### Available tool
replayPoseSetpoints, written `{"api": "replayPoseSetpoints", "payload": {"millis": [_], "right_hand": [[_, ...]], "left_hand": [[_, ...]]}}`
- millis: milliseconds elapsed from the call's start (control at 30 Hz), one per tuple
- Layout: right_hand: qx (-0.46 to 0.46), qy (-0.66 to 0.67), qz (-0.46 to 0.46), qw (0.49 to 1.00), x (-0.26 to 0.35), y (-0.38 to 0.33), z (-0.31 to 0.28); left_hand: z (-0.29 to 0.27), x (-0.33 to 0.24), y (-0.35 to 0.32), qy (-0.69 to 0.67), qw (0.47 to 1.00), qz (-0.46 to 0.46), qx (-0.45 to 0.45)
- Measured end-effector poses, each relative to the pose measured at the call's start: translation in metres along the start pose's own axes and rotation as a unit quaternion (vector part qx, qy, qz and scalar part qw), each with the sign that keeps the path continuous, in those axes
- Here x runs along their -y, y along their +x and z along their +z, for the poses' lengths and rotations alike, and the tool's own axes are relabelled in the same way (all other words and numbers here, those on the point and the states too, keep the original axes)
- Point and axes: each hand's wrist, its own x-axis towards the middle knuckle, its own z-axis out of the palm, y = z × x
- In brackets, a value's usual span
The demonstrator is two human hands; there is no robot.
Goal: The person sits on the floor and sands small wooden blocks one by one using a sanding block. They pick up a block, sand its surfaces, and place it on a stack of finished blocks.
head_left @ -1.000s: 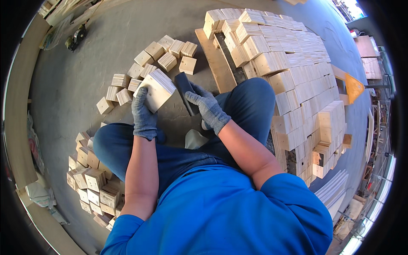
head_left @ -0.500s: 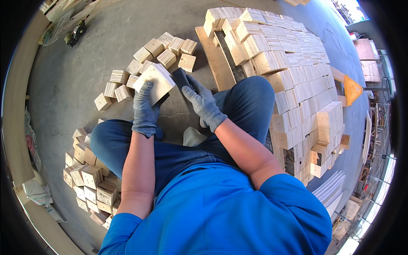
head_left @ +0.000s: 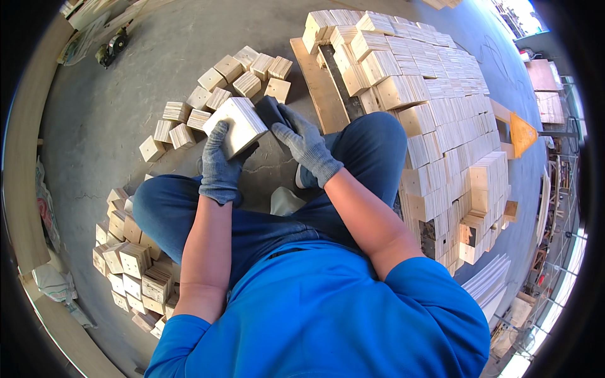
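My left hand (head_left: 220, 165), in a grey knit glove, grips a pale plywood block (head_left: 236, 125) from below, its thumb along the near face. The block is tilted over the floor between my knees. My right hand (head_left: 307, 146), gloved alike, is closed around a dark, flat-sided block (head_left: 270, 112) that looks like a sanding block. Its end lies against or very close to the plywood block's right edge; contact is hard to make out. My left fingers beneath the plywood are mostly hidden.
Loose plywood blocks (head_left: 213, 80) lie ahead on the concrete floor (head_left: 170, 47). More blocks (head_left: 135, 259) are heaped beside my left knee. At right stands a large stack of blocks (head_left: 435, 94) with a wooden board (head_left: 320, 88) along it. A power tool (head_left: 113, 47) lies far left.
The plywood block has shifted slightly right and tilted, showing more of its edge. My right hand and the dark block have moved a little to the right.
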Motion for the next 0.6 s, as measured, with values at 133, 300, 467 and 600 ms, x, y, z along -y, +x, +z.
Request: {"api": "replayPoseSetpoints", "payload": {"millis": [133, 300, 467, 600], "right_hand": [[-0.02, 0.008, -0.016, 1.0, -0.011, -0.006, 0.005], [-0.022, -0.045, -0.105, 0.993, 0.035, 0.023, 0.01], [0.021, -0.001, -0.097, 0.995, 0.053, 0.03, 0.004], [0.03, -0.043, -0.025, 0.998, -0.004, 0.019, -0.01]], "left_hand": [[-0.001, 0.002, -0.001, 0.033, 0.999, 0.001, -0.021], [-0.017, 0.008, 0.013, 0.038, 0.998, -0.036, 0.037], [-0.015, 0.011, 0.006, 0.016, 0.999, -0.019, 0.039], [-0.002, -0.004, -0.001, 0.008, 1.0, 0.003, 0.027]]}}
